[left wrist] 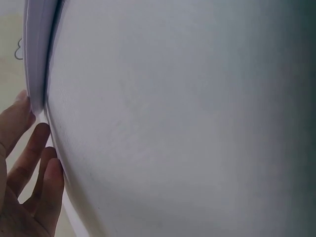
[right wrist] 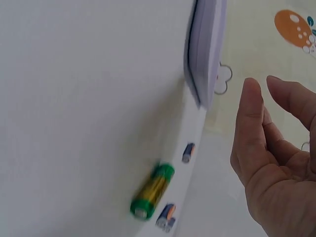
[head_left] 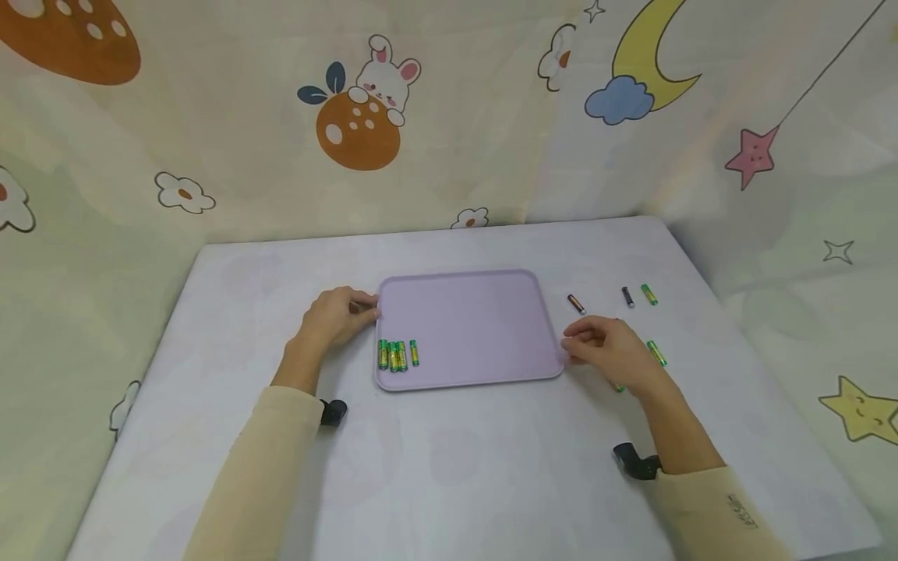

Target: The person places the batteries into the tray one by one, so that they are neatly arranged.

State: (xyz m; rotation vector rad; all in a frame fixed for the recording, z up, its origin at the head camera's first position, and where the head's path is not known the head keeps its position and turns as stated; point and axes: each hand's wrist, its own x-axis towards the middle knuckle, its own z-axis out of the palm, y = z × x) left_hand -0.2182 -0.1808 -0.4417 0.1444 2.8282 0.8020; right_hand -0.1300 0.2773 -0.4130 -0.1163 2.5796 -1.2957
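A lilac tray (head_left: 477, 327) lies flat on the table, with several green-and-gold batteries (head_left: 394, 356) standing in a row near its lower left corner. My left hand (head_left: 335, 315) is at the tray's left side, fingertips touching the rim; the left wrist view shows the thumb (left wrist: 17, 121) against the tray edge and the other fingers spread below. Beside the tray's right edge is my right hand (head_left: 606, 347), its fingers bent loosely. In the right wrist view, thumb and forefinger are apart with nothing between them. A green battery (head_left: 618, 386) lies partly hidden under that hand.
Right of the tray lie a dark battery with a copper end (head_left: 576, 304), a black battery (head_left: 627, 297) and two green batteries, one farther back (head_left: 648, 294) and one nearer (head_left: 656, 353). A patterned cloth wall (head_left: 449, 187) borders the white table.
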